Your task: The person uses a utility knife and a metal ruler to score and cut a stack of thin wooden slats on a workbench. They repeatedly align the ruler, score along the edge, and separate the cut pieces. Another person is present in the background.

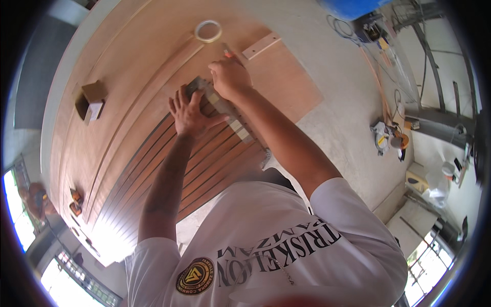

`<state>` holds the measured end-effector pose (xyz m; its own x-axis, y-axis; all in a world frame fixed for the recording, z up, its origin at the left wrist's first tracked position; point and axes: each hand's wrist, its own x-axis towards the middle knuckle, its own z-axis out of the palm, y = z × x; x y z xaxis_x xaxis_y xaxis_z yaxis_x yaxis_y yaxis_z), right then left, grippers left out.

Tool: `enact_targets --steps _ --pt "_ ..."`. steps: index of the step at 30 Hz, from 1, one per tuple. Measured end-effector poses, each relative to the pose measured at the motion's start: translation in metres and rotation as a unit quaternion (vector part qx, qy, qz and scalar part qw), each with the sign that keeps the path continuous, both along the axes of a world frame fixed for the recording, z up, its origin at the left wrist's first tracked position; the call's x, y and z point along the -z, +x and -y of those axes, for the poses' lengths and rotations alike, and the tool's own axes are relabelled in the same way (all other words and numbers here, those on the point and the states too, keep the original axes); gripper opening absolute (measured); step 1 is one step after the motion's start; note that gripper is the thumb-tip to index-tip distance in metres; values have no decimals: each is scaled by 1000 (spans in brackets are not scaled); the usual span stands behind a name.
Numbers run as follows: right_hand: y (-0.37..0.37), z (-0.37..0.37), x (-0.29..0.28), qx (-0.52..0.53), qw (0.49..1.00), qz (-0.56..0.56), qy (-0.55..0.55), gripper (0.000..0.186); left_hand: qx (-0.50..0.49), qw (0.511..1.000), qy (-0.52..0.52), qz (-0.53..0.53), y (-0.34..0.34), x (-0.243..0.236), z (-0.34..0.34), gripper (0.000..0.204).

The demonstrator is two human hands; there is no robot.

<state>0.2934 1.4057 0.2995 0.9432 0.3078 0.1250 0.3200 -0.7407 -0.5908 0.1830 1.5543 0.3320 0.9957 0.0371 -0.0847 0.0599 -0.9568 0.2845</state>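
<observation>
A panel of dark-lined brown wooden slats [169, 148] lies before me on a large wooden surface. My left hand [190, 115] presses on its far end with fingers spread, touching a flat greyish piece [196, 83] whose kind I cannot make out. Pale pieces of what looks like tape [236, 127] run along the panel's right edge. Just right of the left hand, my right hand [231, 78] is closed around a small tool with an orange-red part [233, 57]. The fist hides most of that tool.
Beyond my hands lie a tape roll [208, 31] and a wooden strip with holes [262, 46]. An open cardboard box [91, 100] stands left; an orange-and-black tool [75, 202] sits nearer. A miter saw [389, 138] and cables are at right. Another person [37, 199] is at far left.
</observation>
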Motion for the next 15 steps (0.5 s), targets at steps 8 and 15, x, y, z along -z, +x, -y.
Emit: enact_targets --steps 8,15 --pt "33 -10 8 -177 965 -187 54 20 7 999 -45 24 -1 12 -7 109" --pt "34 -10 27 -217 971 -38 92 13 12 999 -28 18 0 10 -7 111"
